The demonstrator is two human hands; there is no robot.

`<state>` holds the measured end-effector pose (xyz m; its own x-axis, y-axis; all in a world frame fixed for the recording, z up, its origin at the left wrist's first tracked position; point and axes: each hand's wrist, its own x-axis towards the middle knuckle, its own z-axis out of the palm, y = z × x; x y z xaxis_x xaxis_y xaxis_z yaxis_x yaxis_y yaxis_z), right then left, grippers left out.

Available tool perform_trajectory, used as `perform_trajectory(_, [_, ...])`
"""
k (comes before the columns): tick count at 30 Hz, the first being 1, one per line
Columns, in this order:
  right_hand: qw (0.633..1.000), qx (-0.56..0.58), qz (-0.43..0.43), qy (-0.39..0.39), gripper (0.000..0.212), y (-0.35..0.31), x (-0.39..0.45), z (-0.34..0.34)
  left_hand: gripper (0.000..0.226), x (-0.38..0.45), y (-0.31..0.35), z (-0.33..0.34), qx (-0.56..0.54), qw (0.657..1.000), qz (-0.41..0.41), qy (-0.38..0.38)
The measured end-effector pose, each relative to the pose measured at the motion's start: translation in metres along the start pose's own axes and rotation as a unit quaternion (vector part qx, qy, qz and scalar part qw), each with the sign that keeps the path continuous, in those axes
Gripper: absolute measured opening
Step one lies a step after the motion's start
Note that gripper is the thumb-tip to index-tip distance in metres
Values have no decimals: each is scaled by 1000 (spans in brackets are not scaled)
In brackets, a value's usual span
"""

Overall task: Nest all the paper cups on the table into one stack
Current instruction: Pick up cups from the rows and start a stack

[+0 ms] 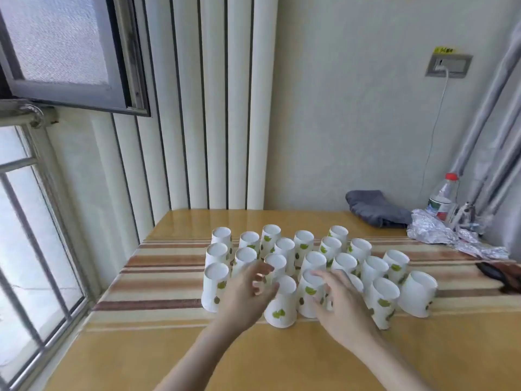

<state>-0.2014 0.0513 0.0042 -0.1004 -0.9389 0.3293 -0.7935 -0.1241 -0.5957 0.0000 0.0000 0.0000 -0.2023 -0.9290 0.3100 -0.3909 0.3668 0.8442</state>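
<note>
**Both hands in among the upside-down cups**

You've got a crowd of paper cups packed together across the middle of the frame, white with green leaf prints, all standing mouth-down on the striped band of the yellow table. None is nested in another; each stands by itself, many touching their neighbours.

Your left hand comes in from the bottom centre, fingers spread wide and loose, reaching over the near row. Its thumb side sits just beside the nearest cup, the one lowest in the frame with a leaf on its wall; whether it actually touches, I cannot tell. It grips nothing that shows.

Your right hand sits just right of centre, fingers curved and laid against the cup beside that one, covering part of another behind it. It looks like a light cupping contact, not a closed grasp; I cannot tell whether the thumb has wrapped round.

At the far left of the cluster a tall cup stands clear of your hands, and at the right end one cup leans slightly.

Upper right of the table: a grey cloth, crumpled foil and a red-capped bottle. A window fills the left edge.
</note>
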Motion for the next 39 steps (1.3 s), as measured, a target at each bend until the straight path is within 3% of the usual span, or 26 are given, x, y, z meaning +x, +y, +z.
perform_trajectory(3, [990, -136, -6, -29, 54, -10, 16, 15, 44, -1, -5, 29, 147, 988, 40, -3])
perform_trajectory(8, [963, -266, 17, -29, 43, -5, 36, 19, 57, 5, -6, 53, 298, 953, 38, 31])
perform_trajectory(10, [960, -279, 12, -35, 40, 0, 33, 19, 57, 0, -7, 57, 272, 961, 27, 31])
perform_trajectory(14, [961, -275, 9, -28, 44, 12, 26, 17, 55, -35, -2, 44, 200, 975, 78, 48])
perform_trajectory(19, [961, -272, 37, -18, 55, 7, 33, 16, 56, -73, 2, 22, 170, 981, 95, 9])
perform_trajectory(29, [977, -206, 55, 19, 57, -5, 18, 7, 73, -89, -6, 18, 99, 993, 6, -69])
perform_trajectory(31, [989, -135, 52, 33, 55, -9, 13, -8, 60, -91, -8, 7, 27, 997, -39, -58])
perform_trajectory(34, [997, -30, 38, 56, 46, -18, 1, -36, 23, -87, -10, -16, -48, 994, -100, 5])
perform_trajectory(39, [998, 46, -42, 23, 43, -56, -13, -48, 14, -69, -9, -33, -109, 976, -157, 99])
